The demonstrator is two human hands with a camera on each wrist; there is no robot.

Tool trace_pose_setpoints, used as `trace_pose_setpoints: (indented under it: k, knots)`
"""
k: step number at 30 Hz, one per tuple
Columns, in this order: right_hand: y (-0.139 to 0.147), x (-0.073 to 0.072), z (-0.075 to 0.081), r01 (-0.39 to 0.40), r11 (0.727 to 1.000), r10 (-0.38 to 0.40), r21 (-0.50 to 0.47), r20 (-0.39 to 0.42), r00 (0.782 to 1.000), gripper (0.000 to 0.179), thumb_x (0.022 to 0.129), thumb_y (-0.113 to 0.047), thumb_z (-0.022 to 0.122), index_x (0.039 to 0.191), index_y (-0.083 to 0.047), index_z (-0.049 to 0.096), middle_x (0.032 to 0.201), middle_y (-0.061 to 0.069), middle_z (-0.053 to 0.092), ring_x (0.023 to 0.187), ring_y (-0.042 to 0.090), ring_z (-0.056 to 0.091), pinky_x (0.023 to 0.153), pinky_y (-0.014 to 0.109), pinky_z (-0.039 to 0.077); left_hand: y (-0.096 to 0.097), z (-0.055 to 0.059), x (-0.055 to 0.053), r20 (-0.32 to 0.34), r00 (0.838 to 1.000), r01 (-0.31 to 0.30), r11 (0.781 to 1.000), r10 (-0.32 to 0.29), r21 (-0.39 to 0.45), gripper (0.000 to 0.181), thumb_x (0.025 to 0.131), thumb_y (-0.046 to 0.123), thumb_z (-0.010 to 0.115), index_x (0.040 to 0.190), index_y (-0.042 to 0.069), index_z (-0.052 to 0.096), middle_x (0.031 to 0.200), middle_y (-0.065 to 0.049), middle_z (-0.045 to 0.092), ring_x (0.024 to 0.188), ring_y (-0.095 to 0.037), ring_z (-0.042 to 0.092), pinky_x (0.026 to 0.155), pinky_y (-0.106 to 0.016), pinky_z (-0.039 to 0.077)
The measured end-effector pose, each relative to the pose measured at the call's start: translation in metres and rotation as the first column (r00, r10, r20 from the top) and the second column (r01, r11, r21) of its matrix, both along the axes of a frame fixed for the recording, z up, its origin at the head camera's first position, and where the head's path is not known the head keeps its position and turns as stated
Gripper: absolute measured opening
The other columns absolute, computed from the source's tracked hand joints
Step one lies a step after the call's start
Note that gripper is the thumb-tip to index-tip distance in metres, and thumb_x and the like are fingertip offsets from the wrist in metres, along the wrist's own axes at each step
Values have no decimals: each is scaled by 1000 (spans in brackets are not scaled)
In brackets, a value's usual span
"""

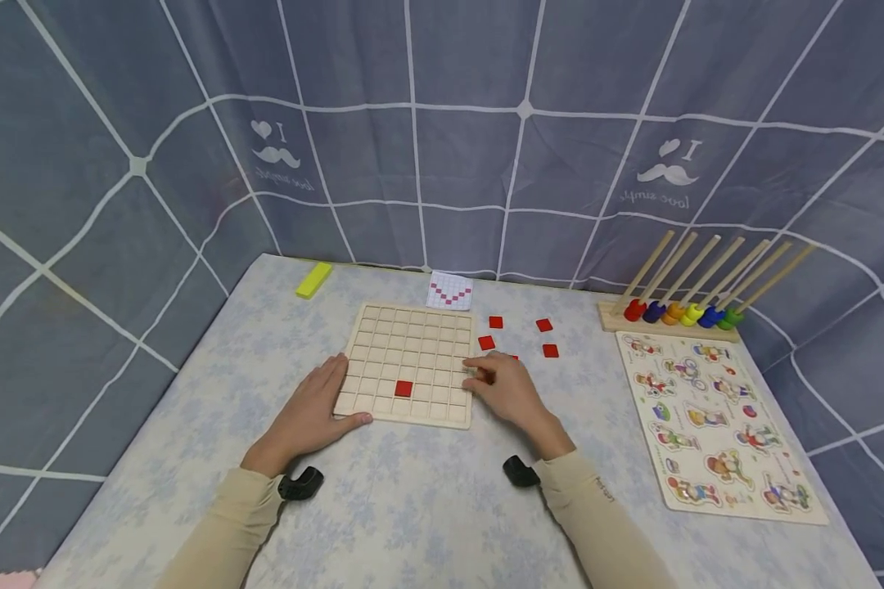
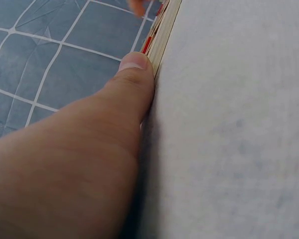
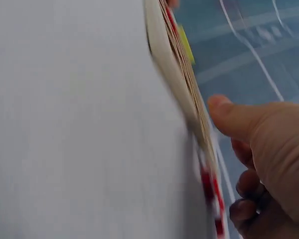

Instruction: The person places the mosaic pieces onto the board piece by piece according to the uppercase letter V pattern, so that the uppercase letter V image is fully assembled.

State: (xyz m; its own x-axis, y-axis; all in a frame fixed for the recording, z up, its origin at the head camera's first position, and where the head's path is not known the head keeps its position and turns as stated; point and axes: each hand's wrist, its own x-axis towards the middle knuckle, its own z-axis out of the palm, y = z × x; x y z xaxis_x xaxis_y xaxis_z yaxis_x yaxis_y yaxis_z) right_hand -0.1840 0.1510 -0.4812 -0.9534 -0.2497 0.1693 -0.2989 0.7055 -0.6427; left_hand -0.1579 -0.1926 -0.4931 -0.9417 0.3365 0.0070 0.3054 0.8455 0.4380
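A square wooden grid board (image 1: 412, 348) lies on the table with one red square tile (image 1: 403, 388) in a lower cell. My left hand (image 1: 305, 413) rests along its left edge, fingers at the side and thumb at the front corner. In the left wrist view the thumb (image 2: 124, 92) touches the board's edge. My right hand (image 1: 508, 391) hovers at the board's right edge; index finger and thumb point left with a gap between the tips, the other fingers curled (image 3: 246, 184). A dark reddish patch shows behind the thumb, its nature unclear. Loose red tiles (image 1: 496, 321) lie beyond this hand, one partly hidden.
A pattern card (image 1: 449, 292) with a red V stands behind the board. A yellow block (image 1: 313, 280) lies at the back left. To the right are a peg rack (image 1: 670, 319) with coloured beads and a picture puzzle board (image 1: 714, 425). Curtains (image 1: 442, 155) border the table.
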Motion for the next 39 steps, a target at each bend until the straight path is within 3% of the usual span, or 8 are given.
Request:
trace_pose_setpoints:
  k: [4,9,18,27,34,39]
  knots:
    - [38,2,-9,79,997,-78,-25,18,997,39,83,-18,87,121,-12,77,82,-3,59,72,11,48,63,23,43,-1,-2,1,-2,1000,-5,1000,5,-2,114,89,64,68,162,-4,14,170,-22,17,157,-41,19,128,-57,19]
    - [56,4,-17,42,999,-42,6,32,999,42,86,-25,84,126,-12,74,84,-3,59,72,10,46,64,22,40,0,-3,1,-4,1000,0,1000,0,14,113,89,63,69,162,-3,15,170,-22,17,157,-41,19,127,-58,20]
    - [54,6,-21,35,995,-33,93,-22,999,32,87,-31,83,112,-12,76,83,-6,56,71,10,46,63,24,41,-1,-2,3,0,1000,-5,1000,5,11,114,88,65,69,162,-3,15,170,-21,17,157,-41,19,127,-58,20]
    - [60,6,-17,-38,996,36,75,24,999,45,89,-28,81,129,-11,70,88,-8,56,77,11,46,67,24,40,-1,-1,3,6,1000,-6,1000,6,8,114,88,64,69,162,-3,14,170,-22,17,157,-42,19,127,-58,20]
    - [58,7,-19,-21,998,19,63,29,999,24,89,-24,80,109,-14,76,85,-8,58,74,10,48,66,23,43,0,-1,4,1,1000,-7,1000,7,11,114,88,64,69,162,-3,14,170,-22,18,157,-42,20,126,-59,21]
    - [57,8,-21,-10,998,9,57,19,1000,19,88,-24,80,104,-14,75,82,-9,56,71,9,47,63,22,41,0,-2,5,-2,1000,-9,1000,9,18,115,88,65,69,162,-4,15,170,-23,18,156,-43,19,126,-59,20]
